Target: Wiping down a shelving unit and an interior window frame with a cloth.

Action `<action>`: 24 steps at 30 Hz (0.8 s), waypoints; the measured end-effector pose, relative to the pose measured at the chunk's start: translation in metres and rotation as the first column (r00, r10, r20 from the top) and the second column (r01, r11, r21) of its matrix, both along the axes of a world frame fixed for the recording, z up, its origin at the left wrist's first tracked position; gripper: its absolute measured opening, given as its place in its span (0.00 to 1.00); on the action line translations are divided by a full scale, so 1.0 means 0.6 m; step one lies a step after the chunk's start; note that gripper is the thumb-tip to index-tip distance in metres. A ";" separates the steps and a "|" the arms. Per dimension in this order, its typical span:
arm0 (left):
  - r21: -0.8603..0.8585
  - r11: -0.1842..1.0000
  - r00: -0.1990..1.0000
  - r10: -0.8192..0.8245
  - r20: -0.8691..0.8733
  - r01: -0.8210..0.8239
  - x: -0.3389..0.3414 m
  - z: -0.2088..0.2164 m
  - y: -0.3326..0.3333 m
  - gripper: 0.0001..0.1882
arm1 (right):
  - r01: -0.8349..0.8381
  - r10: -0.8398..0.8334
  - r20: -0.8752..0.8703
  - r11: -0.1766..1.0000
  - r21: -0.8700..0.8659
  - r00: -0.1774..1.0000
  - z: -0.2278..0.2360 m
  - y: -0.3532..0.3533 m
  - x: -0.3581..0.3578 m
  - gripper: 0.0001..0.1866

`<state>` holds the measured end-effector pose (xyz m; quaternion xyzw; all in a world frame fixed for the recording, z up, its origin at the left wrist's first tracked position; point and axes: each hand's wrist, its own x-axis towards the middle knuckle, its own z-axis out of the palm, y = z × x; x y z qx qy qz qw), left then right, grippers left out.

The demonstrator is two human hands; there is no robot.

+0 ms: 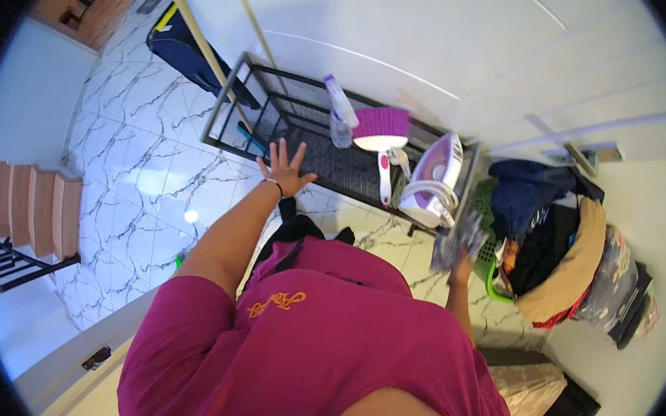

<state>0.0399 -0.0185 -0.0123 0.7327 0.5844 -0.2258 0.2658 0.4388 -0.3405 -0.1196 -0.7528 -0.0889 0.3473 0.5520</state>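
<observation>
My left hand point(287, 175) lies palm down with its fingers spread, at the near edge of a black metal rack point(322, 170). It holds nothing, and a dark band circles the wrist. Low on the right, my right hand point(460, 267) is closed on a grey, crumpled cloth-like thing point(465, 243), smeared by motion. This hangs between the rack's right end and a green laundry basket point(486, 204) heaped with clothes point(554, 230). On the rack stand a purple and white iron point(438, 170) with its cord, a purple-bristled brush point(381, 126) and a clear spray bottle point(340, 125).
A teal item point(251, 140) lies at the rack's left end, beside two pale poles point(203, 42). Behind them stands a dark blue suitcase point(188, 59). Wooden stairs point(28, 205) with a black railing point(20, 260) are far left. A white wall point(428, 28) backs the rack.
</observation>
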 end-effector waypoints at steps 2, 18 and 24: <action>0.031 0.999 0.999 -0.008 -0.039 0.009 -0.018 -0.011 -0.008 0.44 | -0.211 0.200 -0.073 0.961 -0.179 0.977 0.011 -0.053 -0.068 0.24; 0.267 0.912 0.890 0.182 0.418 -0.312 -0.301 0.033 0.167 0.38 | -0.856 0.582 0.778 0.504 -0.114 0.239 0.245 0.385 -0.518 0.23; 0.032 0.974 0.764 0.154 0.627 -0.223 -0.331 -0.039 0.180 0.31 | -0.689 0.690 0.552 0.107 -0.716 -0.467 0.164 0.522 -0.617 0.24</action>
